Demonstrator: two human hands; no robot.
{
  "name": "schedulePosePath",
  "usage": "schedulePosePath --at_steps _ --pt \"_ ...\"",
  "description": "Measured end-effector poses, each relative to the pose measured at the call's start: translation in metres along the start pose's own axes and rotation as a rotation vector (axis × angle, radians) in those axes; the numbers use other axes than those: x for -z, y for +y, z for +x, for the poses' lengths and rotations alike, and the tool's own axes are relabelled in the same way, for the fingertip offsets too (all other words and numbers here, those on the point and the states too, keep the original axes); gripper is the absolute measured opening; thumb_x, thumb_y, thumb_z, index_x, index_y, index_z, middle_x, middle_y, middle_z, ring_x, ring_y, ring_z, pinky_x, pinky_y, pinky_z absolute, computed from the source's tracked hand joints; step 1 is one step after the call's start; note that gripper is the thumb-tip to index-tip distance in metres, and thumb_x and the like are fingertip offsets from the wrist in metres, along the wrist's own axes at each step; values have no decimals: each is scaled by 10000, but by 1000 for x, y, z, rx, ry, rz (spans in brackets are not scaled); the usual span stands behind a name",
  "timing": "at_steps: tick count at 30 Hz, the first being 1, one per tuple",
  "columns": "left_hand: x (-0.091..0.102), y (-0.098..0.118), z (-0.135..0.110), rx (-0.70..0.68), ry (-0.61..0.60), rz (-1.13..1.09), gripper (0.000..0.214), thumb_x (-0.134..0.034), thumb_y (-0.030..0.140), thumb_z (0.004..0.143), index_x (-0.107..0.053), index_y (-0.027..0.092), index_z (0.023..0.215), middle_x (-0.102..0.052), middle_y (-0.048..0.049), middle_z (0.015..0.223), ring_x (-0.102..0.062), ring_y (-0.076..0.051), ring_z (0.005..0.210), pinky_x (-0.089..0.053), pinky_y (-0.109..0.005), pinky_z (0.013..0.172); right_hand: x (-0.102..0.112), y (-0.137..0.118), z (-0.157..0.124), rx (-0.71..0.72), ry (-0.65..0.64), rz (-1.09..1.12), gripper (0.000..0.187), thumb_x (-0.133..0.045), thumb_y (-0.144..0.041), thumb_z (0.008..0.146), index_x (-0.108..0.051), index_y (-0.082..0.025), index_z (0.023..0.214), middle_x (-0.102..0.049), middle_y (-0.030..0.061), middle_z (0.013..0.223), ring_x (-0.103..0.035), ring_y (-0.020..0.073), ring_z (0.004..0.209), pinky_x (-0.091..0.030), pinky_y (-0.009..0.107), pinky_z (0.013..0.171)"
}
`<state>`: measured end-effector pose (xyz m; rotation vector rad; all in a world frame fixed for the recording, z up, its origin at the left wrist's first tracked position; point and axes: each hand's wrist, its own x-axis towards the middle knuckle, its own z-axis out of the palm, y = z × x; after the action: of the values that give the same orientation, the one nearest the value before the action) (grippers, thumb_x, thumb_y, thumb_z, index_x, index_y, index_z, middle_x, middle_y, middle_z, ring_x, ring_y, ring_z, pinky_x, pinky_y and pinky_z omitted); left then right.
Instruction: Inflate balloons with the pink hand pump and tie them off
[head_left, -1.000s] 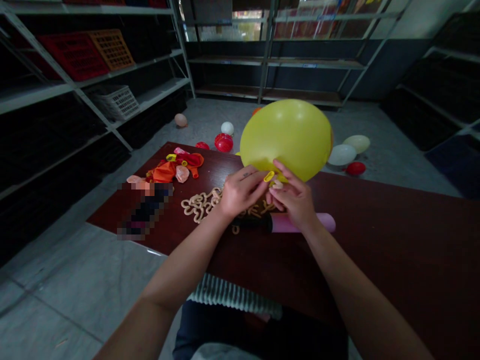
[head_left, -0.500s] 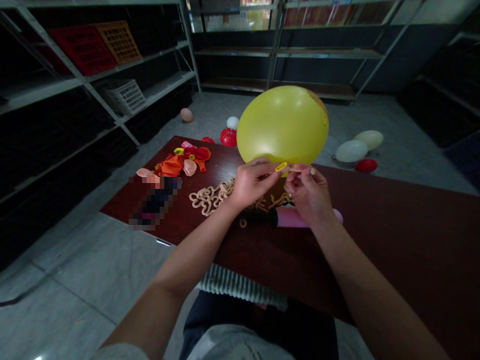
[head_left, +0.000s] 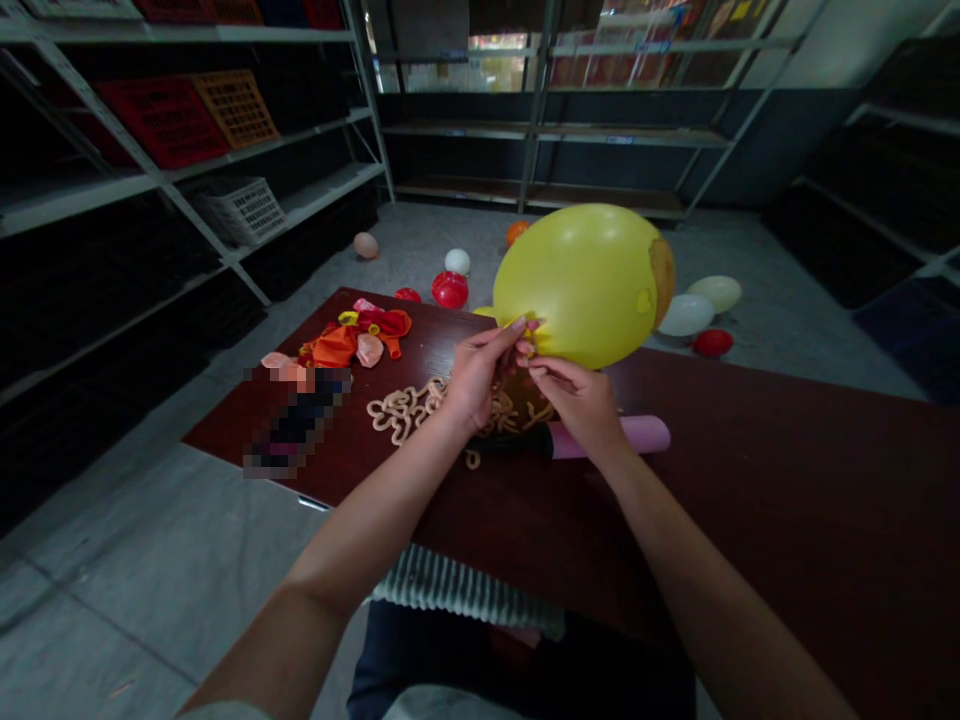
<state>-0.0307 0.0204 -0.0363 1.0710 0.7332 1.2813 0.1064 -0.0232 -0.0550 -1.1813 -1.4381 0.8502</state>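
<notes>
An inflated yellow balloon (head_left: 585, 285) is held above the dark red table (head_left: 787, 480). My left hand (head_left: 472, 375) pinches its neck from the left, fingers closed. Close against it from the right, my right hand (head_left: 577, 400) also has its fingers closed at the balloon's neck. Beneath my hands lies a heap of beige clips (head_left: 409, 408) and a pink and black hand pump (head_left: 607, 438). Uninflated orange, red and pink balloons (head_left: 352, 338) lie at the table's far left corner.
Several inflated balloons lie on the grey floor beyond the table: red (head_left: 448, 289), white (head_left: 686, 314), pale yellow (head_left: 716, 291). Metal shelving with crates (head_left: 195, 115) and a white basket (head_left: 236, 210) lines the left wall. A blurred dark object (head_left: 296, 420) lies on the table.
The balloon's neck, stretched between my hands with its yellow ring showing, has been drawn in against the balloon. Both hands have closed together right under it.
</notes>
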Motion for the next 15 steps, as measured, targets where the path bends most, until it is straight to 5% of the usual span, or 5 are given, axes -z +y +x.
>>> schedulePosePath --at_steps 4,10,15 --pt "-10 -4 -9 -61 14 122 239 -634 336 886 -732 129 953 -733 -81 852 -702 -174 782 -588 -336 734 -1 2 -3 69 -24 -115 371 -747 -337 722 -707 -281 1087 -750 -10 922 -680 190 805 -540 352 795" --pt "-20 -9 -18 -109 13 176 175 -689 299 863 -755 138 884 -751 -72 896 -701 -190 884 -575 -351 865 1 1 -4 127 84 -358 266 -733 -396 723 -741 -265 955 -747 22 855 -679 216 783 -512 373 786" --pt "-20 -15 -21 -168 -31 177 151 -707 281 847 -775 151 882 -750 -61 945 -689 -206 950 -543 -344 921 -2 7 -3 104 150 -346 139 -704 -398 738 -735 -271 786 -706 8 690 -637 194 632 -486 335 636"
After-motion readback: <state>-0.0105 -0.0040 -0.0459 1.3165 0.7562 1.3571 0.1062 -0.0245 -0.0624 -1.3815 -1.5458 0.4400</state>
